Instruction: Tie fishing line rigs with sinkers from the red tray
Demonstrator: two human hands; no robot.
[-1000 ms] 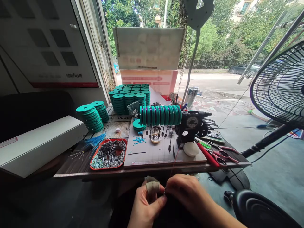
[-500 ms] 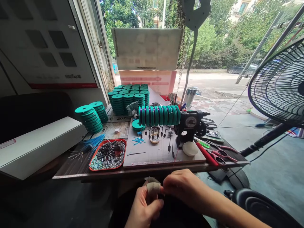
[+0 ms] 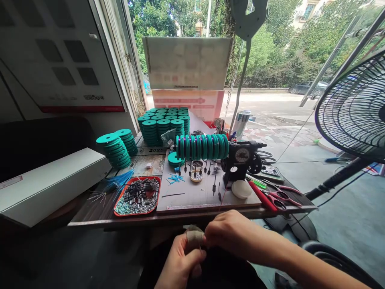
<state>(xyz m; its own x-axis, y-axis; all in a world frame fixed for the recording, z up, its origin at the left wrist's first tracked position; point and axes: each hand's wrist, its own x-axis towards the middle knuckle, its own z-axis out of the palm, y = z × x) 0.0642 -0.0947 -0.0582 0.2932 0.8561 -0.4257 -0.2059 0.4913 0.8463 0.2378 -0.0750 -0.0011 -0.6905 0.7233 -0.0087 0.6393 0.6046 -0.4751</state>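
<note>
Clock positions are referring to the view's centre. At 6 o'clock, just off the near edge of the surface (image 3: 93, 212), the left hand (image 3: 185, 255) and right hand (image 3: 230, 230) are meeting; each grip is pinching closed, apparently on the thin red line (image 3: 221, 200) running down from the pale board (image 3: 180, 203), though overlapping fingers are hiding the contact. At centre, a black device (image 3: 240, 164) is carrying a row of green spools (image 3: 203, 147). A red-rimmed tray (image 3: 132, 214) is holding small parts at 8 o'clock. Spool stacks (image 3: 110, 150) are standing at 9 o'clock, red-handled tools (image 3: 264, 196) are lying at 4 o'clock, and a fan (image 3: 356, 104) is occupying 3 o'clock.
</note>
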